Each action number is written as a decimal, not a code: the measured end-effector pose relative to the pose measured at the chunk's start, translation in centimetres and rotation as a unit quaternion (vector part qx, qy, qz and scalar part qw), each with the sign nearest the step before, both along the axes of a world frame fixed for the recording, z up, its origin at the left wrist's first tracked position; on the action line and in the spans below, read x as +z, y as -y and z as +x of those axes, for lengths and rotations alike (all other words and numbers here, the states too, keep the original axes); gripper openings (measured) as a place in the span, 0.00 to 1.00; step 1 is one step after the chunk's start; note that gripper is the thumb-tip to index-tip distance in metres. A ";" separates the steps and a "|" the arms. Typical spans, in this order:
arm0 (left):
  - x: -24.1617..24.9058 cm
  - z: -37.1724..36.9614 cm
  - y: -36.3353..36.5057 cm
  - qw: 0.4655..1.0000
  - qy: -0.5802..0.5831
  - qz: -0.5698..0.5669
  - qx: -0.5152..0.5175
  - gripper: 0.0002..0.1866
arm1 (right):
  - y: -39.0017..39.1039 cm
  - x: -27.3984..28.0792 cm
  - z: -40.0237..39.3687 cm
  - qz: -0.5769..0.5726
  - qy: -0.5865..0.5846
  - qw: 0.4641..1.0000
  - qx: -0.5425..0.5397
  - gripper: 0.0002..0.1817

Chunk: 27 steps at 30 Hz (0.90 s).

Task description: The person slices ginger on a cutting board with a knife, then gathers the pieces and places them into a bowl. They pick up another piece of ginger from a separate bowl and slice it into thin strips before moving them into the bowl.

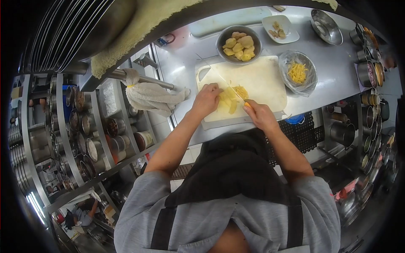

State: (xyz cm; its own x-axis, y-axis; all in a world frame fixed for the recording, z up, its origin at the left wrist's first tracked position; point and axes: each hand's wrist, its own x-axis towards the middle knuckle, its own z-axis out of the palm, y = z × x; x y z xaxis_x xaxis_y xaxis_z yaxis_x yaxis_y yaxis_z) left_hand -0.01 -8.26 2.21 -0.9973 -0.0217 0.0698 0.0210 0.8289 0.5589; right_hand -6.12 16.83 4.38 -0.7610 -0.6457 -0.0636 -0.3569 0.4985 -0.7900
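My right hand (260, 114) is closed around the orange handle of a kitchen knife (248, 105). Its thin blade points away and to the left, lying across the potatoes on a white cutting board (265, 84). With curled fingers, my left hand (206, 100) presses on the left side of the thin yellow potato slices (229, 99), which overlap one another. Cut potato shreds (241, 91) lie in a small heap on the blade's right side. Under my left fingertips, the exact contact is hidden.
Behind the board stands a metal bowl of peeled potatoes (240, 44). A plastic-lined bowl (306, 86) with potato shreds sits at right. Farther back are a white dish (280, 28) and a metal strainer (326, 27). A towel (154, 96) hangs at left.
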 end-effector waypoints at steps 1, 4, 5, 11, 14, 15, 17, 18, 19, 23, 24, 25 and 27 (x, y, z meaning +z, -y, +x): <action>0.1 -0.2 0.2 1.000 -0.002 -0.001 -0.002 0.10 | -0.8 -0.4 -0.1 0.014 -0.009 1.000 0.007 0.17; 0.2 -0.5 0.7 0.997 -0.009 -0.051 -0.052 0.11 | -3.0 -0.9 -0.4 0.043 -0.014 0.999 0.011 0.17; 0.1 -0.5 0.9 0.997 0.012 -0.049 -0.055 0.12 | -3.7 -1.4 -0.6 0.044 -0.054 0.998 0.011 0.17; 0.0 0.9 1.0 0.999 0.033 -0.014 -0.024 0.12 | -5.9 -3.3 -2.3 0.120 -0.199 0.973 -0.004 0.23; -0.1 1.8 0.4 1.000 -0.001 0.007 -0.003 0.12 | -5.7 -2.5 -2.5 0.122 -0.224 0.966 -0.030 0.21; 0.0 2.0 0.0 0.999 -0.030 0.021 -0.001 0.11 | -5.4 -2.1 -2.5 0.122 -0.224 0.967 -0.028 0.21; 0.1 1.8 -0.7 0.999 -0.034 0.021 0.003 0.12 | -4.5 -1.3 -2.3 0.000 -0.325 0.941 -0.091 0.16; 0.1 1.9 -1.1 0.999 -0.038 0.019 0.005 0.12 | -3.9 -1.6 -1.5 0.001 -0.323 0.942 -0.086 0.16; -0.1 2.0 -1.5 0.999 -0.038 0.020 0.008 0.12 | -3.0 -2.2 -0.3 -0.016 -0.246 0.964 -0.096 0.14; -0.7 1.2 -2.4 0.996 -0.093 0.008 -0.005 0.12 | 1.7 -3.8 2.0 -0.005 -0.137 0.990 -0.040 0.13; -0.8 1.1 -2.4 0.995 -0.098 0.003 -0.013 0.13 | 2.7 -3.8 2.2 0.040 -0.117 0.992 -0.015 0.14; -0.8 1.1 -2.3 0.995 -0.097 0.002 -0.014 0.13 | 3.4 -3.8 2.3 0.084 -0.096 0.992 0.011 0.15; -0.8 1.3 -1.9 0.996 -0.078 -0.001 -0.049 0.15 | 3.9 -3.7 2.3 0.088 -0.092 0.992 0.005 0.14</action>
State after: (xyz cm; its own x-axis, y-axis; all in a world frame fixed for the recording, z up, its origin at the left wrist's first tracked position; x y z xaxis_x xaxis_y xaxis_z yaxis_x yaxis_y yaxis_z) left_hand 1.28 -6.36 1.44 -0.9717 0.0753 0.2238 0.1882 0.8195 0.5413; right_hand -3.77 12.90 0.63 -0.7632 -0.6451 -0.0370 -0.4928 0.6181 -0.6124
